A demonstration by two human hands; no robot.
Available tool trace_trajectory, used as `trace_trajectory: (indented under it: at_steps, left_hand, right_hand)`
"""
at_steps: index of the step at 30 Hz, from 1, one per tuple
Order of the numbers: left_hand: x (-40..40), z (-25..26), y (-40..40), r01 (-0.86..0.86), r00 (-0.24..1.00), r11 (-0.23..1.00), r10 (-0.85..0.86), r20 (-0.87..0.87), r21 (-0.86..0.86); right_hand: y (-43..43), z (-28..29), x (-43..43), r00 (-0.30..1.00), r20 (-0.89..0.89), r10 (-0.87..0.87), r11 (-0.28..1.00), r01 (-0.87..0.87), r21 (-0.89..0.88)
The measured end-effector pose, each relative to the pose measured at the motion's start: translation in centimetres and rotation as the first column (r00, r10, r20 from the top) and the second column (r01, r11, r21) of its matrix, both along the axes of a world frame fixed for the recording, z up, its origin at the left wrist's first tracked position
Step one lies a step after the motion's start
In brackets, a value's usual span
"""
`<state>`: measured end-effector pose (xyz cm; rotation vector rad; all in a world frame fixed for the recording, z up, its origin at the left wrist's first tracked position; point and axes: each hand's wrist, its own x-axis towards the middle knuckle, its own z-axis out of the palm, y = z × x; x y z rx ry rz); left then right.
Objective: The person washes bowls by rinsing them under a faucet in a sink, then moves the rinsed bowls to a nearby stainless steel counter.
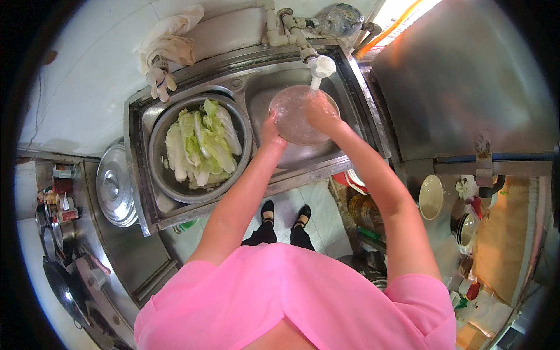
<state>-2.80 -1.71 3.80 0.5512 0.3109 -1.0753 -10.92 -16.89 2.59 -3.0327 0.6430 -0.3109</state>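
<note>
A round bowl of water (291, 116) is held in the right basin of a stainless steel double sink (280, 188). My left hand (273, 131) grips the bowl's left rim, thumb up. Under the white plastic faucet (322, 69), my right hand (321, 111) is in the bowl, wet, at the stream; whether its fingers hold anything is hidden by water and glare. In the left basin stands a large metal basin (157, 179) with long pale-green leaves of Chinese cabbage (203, 144) heaped inside.
A second tap (159, 78) with cloth wrapped on it is above the left basin. Round metal lids (114, 186) lean left of the sink. A large steel cabinet (459, 87) stands at the right. A wok (65, 291) and a beige bowl (431, 197) lie farther out.
</note>
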Motion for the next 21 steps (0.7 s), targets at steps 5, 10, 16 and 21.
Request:
trace_trajectory:
  at_steps: [5,10,16,21]
  left_hand:
    - [2.3,-2.6,1.8,-0.042,0.996,0.999,0.041,0.078,0.014]
    - [1.9,-2.0,1.2,-0.015,0.988,0.994,-0.002,0.157,0.104]
    - [2.7,-4.1,2.3,-0.005,0.974,0.999,-0.002,0.227,0.032]
    - [2.4,-4.4,2.3,0.051,0.977,0.999,-0.053,0.206,0.013]
  right_hand:
    - [3.0,13.2,-0.5,0.955,0.295,-0.031,0.906,-0.097,0.411]
    - [2.2,18.9,1.4,0.995,-0.098,-0.032,0.990,0.044,0.131]
    - [1.8,19.7,1.2,0.988,-0.022,0.152,0.979,-0.147,0.139]
    - [1.2,20.2,0.6,0.964,0.004,0.266,0.963,-0.266,-0.042]
